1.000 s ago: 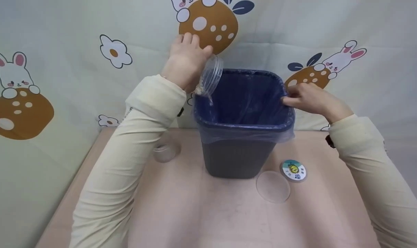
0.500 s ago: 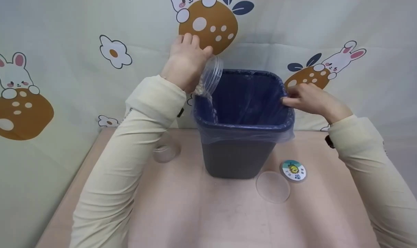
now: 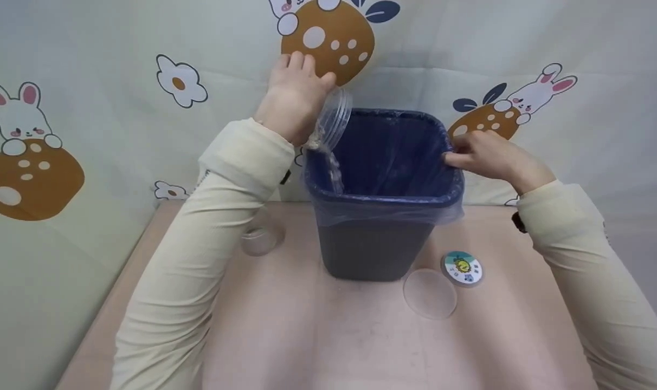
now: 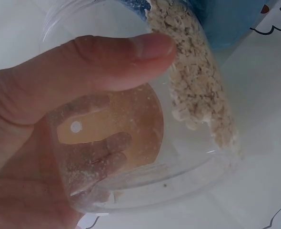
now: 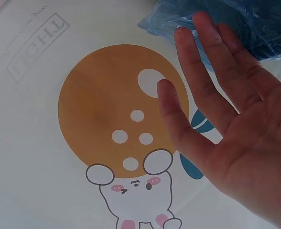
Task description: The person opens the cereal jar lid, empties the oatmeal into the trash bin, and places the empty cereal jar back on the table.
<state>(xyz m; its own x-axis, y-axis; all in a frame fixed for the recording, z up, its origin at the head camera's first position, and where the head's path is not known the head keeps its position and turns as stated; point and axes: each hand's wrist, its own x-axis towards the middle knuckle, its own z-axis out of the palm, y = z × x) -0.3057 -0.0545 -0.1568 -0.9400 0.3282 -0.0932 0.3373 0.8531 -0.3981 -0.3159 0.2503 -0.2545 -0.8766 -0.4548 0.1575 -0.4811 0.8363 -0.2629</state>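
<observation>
My left hand (image 3: pixel 296 100) grips a clear plastic jar (image 3: pixel 333 119), tilted over the left rim of a grey trash bin (image 3: pixel 377 246). In the left wrist view, the thumb and fingers (image 4: pixel 97 62) wrap round the jar, and pale oat-like flakes (image 4: pixel 197 71) lie along its lower side. A strand of material (image 3: pixel 335 176) hangs from the jar's mouth into the bin. A blue plastic liner (image 3: pixel 399 151) covers the bin's inside and folds over its rim. My right hand (image 3: pixel 485 157) holds the right rim, thumb over the edge; its other fingers (image 5: pixel 212 52) extend outside, beside the liner.
Another clear container (image 3: pixel 261 239) stands on the pink table (image 3: pixel 361 336), left of the bin. Right of the bin lie a clear round lid (image 3: pixel 430 294) and a round lid with a printed label (image 3: pixel 463 268). A patterned cloth wall (image 3: pixel 117 135) rises close behind.
The flakes have slid further towards the jar's mouth, and the strand inside the bin has grown longer and thicker. Both hands and the bin have stayed nearly still.
</observation>
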